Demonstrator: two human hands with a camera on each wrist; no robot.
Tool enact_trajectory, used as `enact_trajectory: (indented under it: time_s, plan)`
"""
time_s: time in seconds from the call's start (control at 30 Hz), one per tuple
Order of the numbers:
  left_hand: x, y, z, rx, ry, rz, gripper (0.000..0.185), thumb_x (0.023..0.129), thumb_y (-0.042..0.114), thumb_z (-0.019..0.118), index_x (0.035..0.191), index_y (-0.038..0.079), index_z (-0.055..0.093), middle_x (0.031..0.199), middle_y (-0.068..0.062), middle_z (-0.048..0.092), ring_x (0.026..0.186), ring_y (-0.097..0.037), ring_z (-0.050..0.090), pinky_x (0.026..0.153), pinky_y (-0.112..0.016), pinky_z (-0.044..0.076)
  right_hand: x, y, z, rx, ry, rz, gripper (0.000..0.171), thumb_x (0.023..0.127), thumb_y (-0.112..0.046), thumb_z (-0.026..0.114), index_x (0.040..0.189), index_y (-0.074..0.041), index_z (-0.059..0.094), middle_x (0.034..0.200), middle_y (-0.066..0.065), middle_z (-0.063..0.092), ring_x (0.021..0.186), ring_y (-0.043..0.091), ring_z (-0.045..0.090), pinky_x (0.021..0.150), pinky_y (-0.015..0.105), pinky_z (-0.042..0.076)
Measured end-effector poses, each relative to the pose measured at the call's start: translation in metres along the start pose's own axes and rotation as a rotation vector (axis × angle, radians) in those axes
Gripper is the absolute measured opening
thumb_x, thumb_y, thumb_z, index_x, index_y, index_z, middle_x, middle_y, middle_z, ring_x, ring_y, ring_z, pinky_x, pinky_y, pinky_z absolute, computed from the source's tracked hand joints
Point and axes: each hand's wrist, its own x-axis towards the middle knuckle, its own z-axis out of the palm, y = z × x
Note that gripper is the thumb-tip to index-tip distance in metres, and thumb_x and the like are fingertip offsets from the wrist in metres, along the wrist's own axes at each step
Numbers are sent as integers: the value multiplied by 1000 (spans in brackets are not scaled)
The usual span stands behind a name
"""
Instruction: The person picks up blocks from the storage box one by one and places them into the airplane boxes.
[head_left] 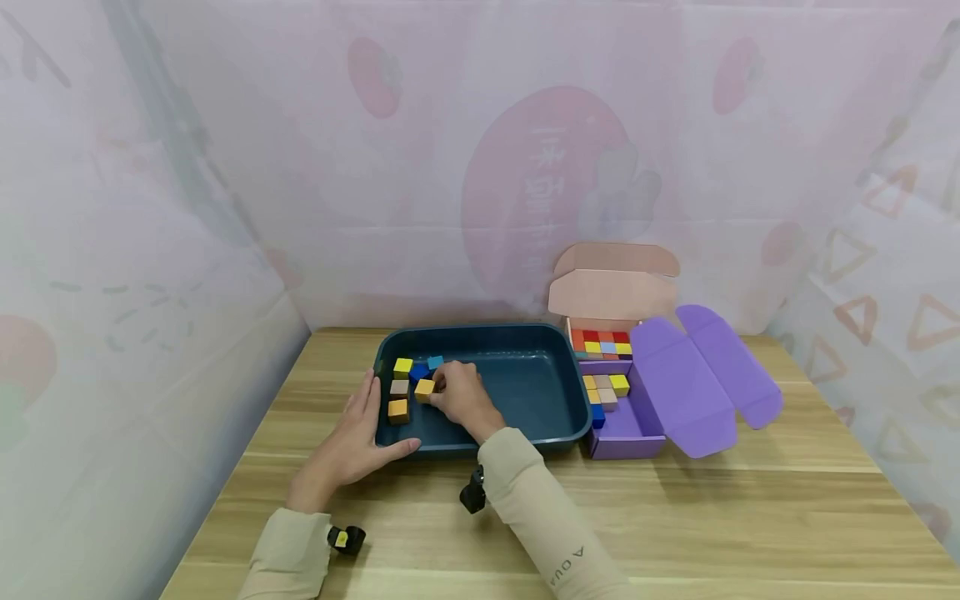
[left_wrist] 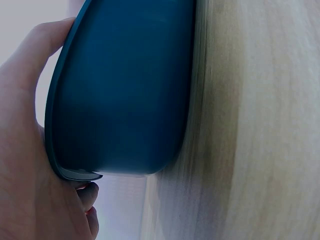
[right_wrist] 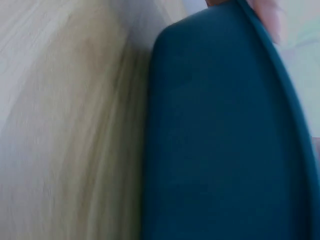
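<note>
Block: orange cube (head_left: 424,388) pinched by right hand (head_left: 459,397); likely light, rigid, best gripped on opposite flat faces.
Tray: left hand (head_left: 352,442) lies flat, fingers straight, against the blue tray (head_left: 525,333) on the counter (head_left: 712,508).

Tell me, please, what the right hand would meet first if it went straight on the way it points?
Probably the orange cube at the right hand's fingertips, then the tray's left wall; depth is unclear.
</note>
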Motion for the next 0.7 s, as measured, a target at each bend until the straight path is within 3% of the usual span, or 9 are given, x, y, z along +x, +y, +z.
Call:
enact_trajectory:
  time_s: [0.43, 0.7]
  plan:
    - [1, 1, 2, -15, -3, 5, 131, 88, 75, 68, 169, 2, -3, 179, -17, -10, 161, -55, 6, 125, -75, 18, -28, 21, -49, 43, 50, 7, 22, 95, -13, 80, 115, -3, 76, 112, 11, 78, 98, 20, 75, 89, 35, 65]
    - [1, 1, 1, -11, -9, 5, 132, 87, 77, 67, 169, 2, -5, 179, -17, -11, 161, -55, 6, 125, -75, 17, -53, 26, -79, 87, 120, 58, 22, 93, -13, 82, 112, -4, 76, 109, 11, 79, 94, 20, 75, 89, 38, 66]
